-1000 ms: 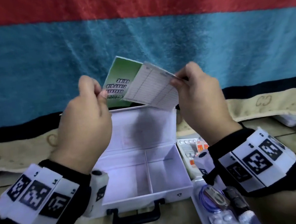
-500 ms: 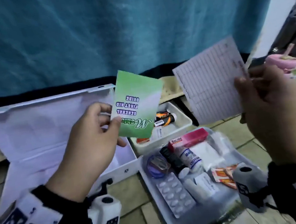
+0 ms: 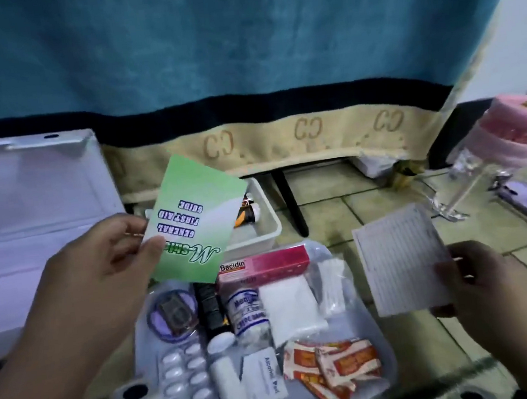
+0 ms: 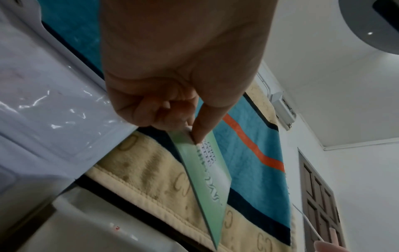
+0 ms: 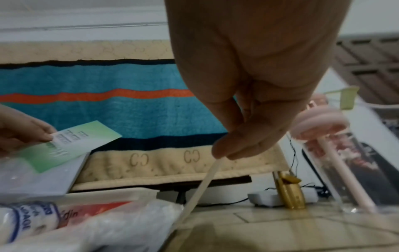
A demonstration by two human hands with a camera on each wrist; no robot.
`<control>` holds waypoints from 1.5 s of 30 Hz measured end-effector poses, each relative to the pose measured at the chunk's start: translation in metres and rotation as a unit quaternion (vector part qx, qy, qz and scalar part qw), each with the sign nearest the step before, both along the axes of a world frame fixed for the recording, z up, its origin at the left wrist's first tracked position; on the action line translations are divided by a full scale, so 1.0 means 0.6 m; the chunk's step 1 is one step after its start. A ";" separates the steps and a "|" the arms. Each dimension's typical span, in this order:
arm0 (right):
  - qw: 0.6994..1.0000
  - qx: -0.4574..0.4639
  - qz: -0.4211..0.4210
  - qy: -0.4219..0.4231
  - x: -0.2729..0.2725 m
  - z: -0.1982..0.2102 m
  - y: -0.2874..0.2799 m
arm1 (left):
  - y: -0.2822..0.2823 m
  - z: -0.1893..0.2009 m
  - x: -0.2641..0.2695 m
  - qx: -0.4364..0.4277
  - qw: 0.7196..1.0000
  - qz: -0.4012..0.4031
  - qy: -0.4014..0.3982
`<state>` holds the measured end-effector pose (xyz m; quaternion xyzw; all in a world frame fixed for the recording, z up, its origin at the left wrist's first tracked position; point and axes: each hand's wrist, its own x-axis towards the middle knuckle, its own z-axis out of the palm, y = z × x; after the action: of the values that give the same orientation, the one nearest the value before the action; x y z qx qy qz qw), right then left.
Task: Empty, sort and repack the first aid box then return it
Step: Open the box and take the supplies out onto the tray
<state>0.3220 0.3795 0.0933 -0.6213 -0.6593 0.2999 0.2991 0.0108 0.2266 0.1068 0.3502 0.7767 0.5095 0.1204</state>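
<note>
- Head view: our left hand [image 3: 83, 289] pinches the lower left edge of the green guide booklet [image 3: 192, 219], thumb on its printed face and fingers curled behind it.
- From that grip the booklet stands up and to the right, tilted, held in the air above the near corner of the grey tray [image 3: 380, 346] and in front of the small white tub [image 3: 269, 218].
- Its cover fades from green to white; the lettering "General First Aid Guide" reads upside down to us.
- Left wrist view: the thumb presses the booklet [image 4: 205, 172] against the curled fingers, and we see the booklet nearly edge-on.
- Our right hand [image 3: 493, 295] pinches the lower right edge of the white ruled sheet [image 3: 398, 260], which reaches up and left from the grip, held above the tiled floor [image 3: 386, 206] just right of the tray.
- Right wrist view: thumb and fingers close on the sheet [image 5: 200, 187], seen edge-on as a thin pale strip.
- We see the open first aid box [image 3: 29, 207] on the floor at left, its white lid raised behind our left hand.
- On the tray lie a red Bacidin carton [image 3: 268, 262], a crepe bandage roll [image 3: 248, 314], a blister pack [image 3: 184, 386] and orange sachets [image 3: 334, 364].
</note>
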 end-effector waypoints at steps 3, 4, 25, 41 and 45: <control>0.998 -0.041 0.053 -0.021 -0.002 -0.015 0.022 | 0.010 -0.004 0.032 -0.030 0.999 0.017 -0.006; 0.997 -0.040 0.067 -0.023 -0.004 -0.020 0.028 | 0.009 -0.005 0.040 -0.043 0.999 0.024 0.000; 0.976 -0.073 0.169 -0.120 -0.057 -0.032 0.017 | -0.019 0.017 0.089 -0.084 0.996 0.031 -0.005; 0.933 -0.010 0.211 -0.291 -0.075 -0.022 0.004 | -0.024 0.029 0.118 -0.063 0.998 -0.017 -0.012; 0.969 0.011 0.238 -0.061 -0.077 0.023 -0.014 | -0.003 0.027 0.136 -0.046 0.995 -0.072 -0.057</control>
<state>0.2757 0.3713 0.1070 -0.4598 -0.8087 0.3165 0.1854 0.0923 0.2249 0.1230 0.3695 0.7640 0.4825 0.2168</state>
